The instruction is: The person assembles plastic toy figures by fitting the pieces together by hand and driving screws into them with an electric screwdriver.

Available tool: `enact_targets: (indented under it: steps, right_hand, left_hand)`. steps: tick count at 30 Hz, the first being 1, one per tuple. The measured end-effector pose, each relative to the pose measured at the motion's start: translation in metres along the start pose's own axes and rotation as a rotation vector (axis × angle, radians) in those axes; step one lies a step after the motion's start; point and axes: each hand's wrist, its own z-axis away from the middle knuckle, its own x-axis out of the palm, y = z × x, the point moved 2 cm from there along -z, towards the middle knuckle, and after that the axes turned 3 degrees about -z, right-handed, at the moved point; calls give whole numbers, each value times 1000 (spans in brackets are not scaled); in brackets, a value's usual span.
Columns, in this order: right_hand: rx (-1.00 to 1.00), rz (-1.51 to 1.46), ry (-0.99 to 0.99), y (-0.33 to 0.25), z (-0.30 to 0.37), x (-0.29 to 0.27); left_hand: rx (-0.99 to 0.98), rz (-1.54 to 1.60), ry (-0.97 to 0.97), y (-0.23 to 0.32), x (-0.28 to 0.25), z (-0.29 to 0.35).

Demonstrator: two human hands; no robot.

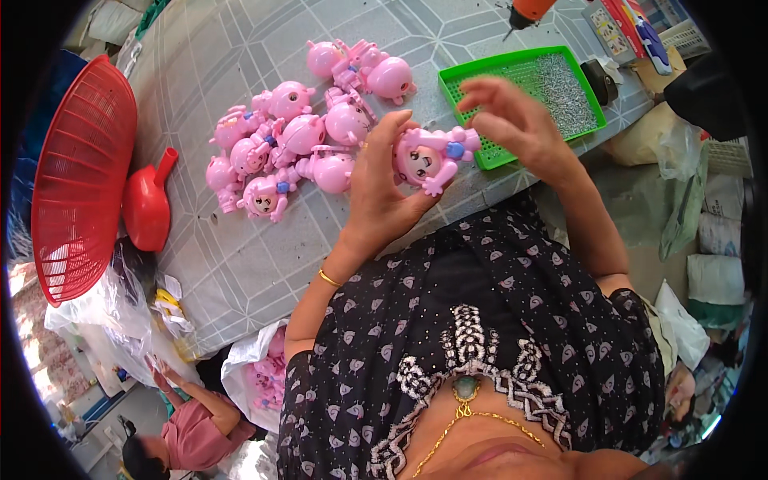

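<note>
My left hand (382, 182) is wrapped round a pink toy doll (424, 162) with a smiling face and a blue bow, tilted on its side just above the table's near edge. Close to the doll's feet is my right hand (520, 132), with its fingers apart and slightly blurred; nothing shows in them. Behind that hand lies a green mesh tray (590, 66) with a heap of small silver metal pieces (562, 96), probably screws, at its right end. Several more pink dolls (302, 134) lie in a cluster left of my left hand.
An orange power screwdriver (528, 11) hangs over the far side of the table (232, 280). At the left are a red basket (84, 176) and a red scoop (149, 206). Below the table's edge stands a bag of pink parts (264, 382), near another person (200, 432) at lower left.
</note>
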Motion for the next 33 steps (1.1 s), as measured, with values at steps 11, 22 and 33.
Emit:
enact_targets:
  steps: [11, 22, 33]
  right_hand:
    - [118, -71, -175, 6, 17, 25]
    - [25, -3, -157, 10, 21, 29]
    - [69, -185, -230, -3, 22, 18]
  left_hand:
    - [209, -190, -132, 15, -19, -7]
    - [153, -68, -115, 11, -19, 3]
    - [45, 21, -231, 34, -44, -1]
